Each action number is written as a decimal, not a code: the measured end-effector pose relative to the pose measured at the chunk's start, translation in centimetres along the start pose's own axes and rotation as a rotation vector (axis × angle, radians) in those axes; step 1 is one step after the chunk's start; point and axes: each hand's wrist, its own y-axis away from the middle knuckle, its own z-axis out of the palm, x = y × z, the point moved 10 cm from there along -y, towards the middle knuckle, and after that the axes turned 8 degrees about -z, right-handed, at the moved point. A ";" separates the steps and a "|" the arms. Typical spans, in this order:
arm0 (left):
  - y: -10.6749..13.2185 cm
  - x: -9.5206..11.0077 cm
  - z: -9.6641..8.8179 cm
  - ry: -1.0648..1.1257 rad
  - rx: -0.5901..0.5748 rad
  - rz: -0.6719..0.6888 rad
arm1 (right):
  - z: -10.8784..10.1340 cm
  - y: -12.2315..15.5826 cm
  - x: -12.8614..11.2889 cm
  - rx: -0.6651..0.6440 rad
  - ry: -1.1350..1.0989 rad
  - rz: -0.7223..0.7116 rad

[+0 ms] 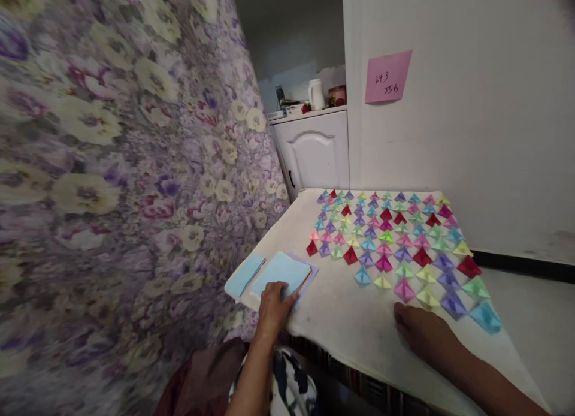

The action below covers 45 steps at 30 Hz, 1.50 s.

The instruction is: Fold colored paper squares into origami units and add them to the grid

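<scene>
My left hand [274, 305] rests on the near edge of a stack of square paper sheets [282, 271], light blue on top, with its fingers curled on the sheet. A second light blue sheet [245, 275] lies beside the stack at the table's left edge. My right hand [415, 327] lies flat on the white table [341, 308], fingers stretched, just below the nearest row of folded paper shapes. Several small folded paper pyramids [386, 239] in red, pink, purple, green, yellow and blue stand in rows across the table.
A flowered purple curtain [112, 164] hangs along the left. The white wall [471, 134] behind the table carries a pink sticky note [387, 76]. Farther back stands a white cabinet [314, 149] with a jug [316, 95] and jars on top.
</scene>
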 end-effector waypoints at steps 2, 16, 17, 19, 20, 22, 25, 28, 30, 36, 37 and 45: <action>-0.1 -0.1 0.0 0.012 0.002 0.002 | 0.2 -0.1 0.1 0.001 -0.003 -0.004; -0.2 -0.5 -0.1 0.045 0.019 0.022 | 0.1 -0.1 -0.1 0.010 -0.006 -0.002; -0.2 -0.5 -0.1 0.045 0.021 0.024 | 0.1 -0.1 -0.2 0.009 -0.003 -0.002; -0.3 -0.5 -0.2 0.047 0.024 0.029 | 0.1 -0.1 -0.4 0.002 0.002 -0.001; -0.3 -0.6 -0.2 0.047 0.025 0.032 | 0.0 -0.1 -0.5 -0.001 0.003 0.001; -0.3 -0.6 -0.3 0.047 0.026 0.038 | -0.1 -0.1 -0.6 -0.002 0.003 0.004; -0.4 -0.7 -0.4 0.043 0.029 0.040 | -0.2 -0.1 -0.7 0.003 0.005 0.006; -0.4 -0.8 -0.6 0.034 0.032 0.036 | 0.0 -0.1 -0.8 0.002 0.008 0.006; -0.4 -0.8 -0.6 0.025 0.032 0.031 | 0.1 -0.2 -0.8 0.009 0.010 0.002; -0.2 -0.6 -0.6 -0.014 0.032 0.017 | 0.1 -0.2 -1.1 0.012 0.017 0.008; -0.2 -0.6 -0.6 -0.018 0.032 0.015 | 0.1 -0.2 -1.1 0.014 0.019 0.006; -0.4 -1.3 -0.6 0.013 0.017 0.011 | -0.2 -0.1 -1.4 0.006 0.024 0.017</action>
